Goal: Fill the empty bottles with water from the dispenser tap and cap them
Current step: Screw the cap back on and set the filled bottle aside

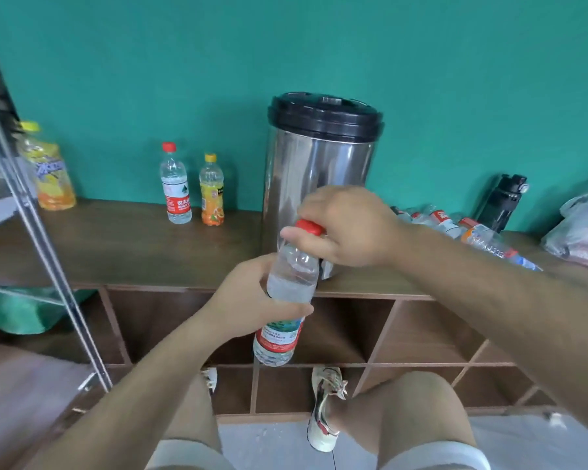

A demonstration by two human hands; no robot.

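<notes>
Capping step, judging by the pose. Wooden counter (pixel 116 245) runs across mid frame. Steel dispenser (pixel 319 178) stands on it at centre, tap mostly hidden behind my hands. Bottle (pixel 291 286) is dead centre of frame, held in the air in front of the dispenser and out past the counter edge, top leaning slightly right. Looks filled to about the shoulder.

My left hand (pixel 248 300) wraps the bottle's middle, fingers and thumb curled round it just above the label. My right hand (pixel 350 228) is over the top, thumb and fingers pinching the red cap (pixel 309 227), which sits on the neck. Can't tell if the threads have caught.

Next move, my guess: twist the cap down with the right while the left stops the body turning, without squeezing, since thin plastic would push water out. Then stand it with the 2 upright ones at centre-left, the red-capped bottle (pixel 175 184) and the orange bottle (pixel 212 191). Empties (pixel 455 225) lie right of the dispenser.
</notes>
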